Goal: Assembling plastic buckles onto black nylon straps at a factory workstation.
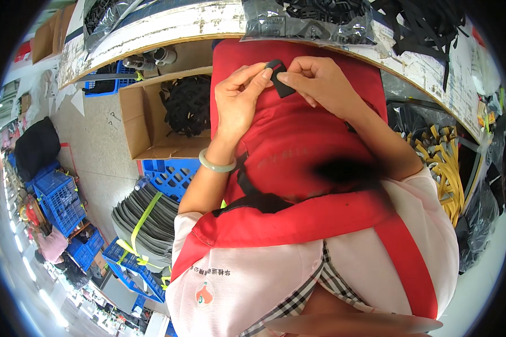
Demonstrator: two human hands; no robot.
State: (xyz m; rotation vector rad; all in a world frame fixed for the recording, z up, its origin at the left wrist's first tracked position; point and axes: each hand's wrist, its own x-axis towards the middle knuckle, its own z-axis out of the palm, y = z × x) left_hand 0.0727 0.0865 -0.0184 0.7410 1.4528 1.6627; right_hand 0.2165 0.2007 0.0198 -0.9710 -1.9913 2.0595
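A small flat black piece (283,89), perhaps fabric or rubber, with one rounded end, is held up over my lap in front of the red apron (298,129). My left hand (237,100) pinches its upper left edge between thumb and fingertips. From the other side, my right hand (327,87) grips the piece with the thumb on its face and the fingers curled behind. A pale bangle (216,164) circles my left wrist. The back of the piece is hidden.
A worn white table edge (208,25) runs across the front, bearing clear bags of black parts (309,19) and loose black straps (419,28). An open cardboard box (136,121) of black straps stands at left. Yellow straps (441,168) hang at right; blue crates (62,199) stand farther left.
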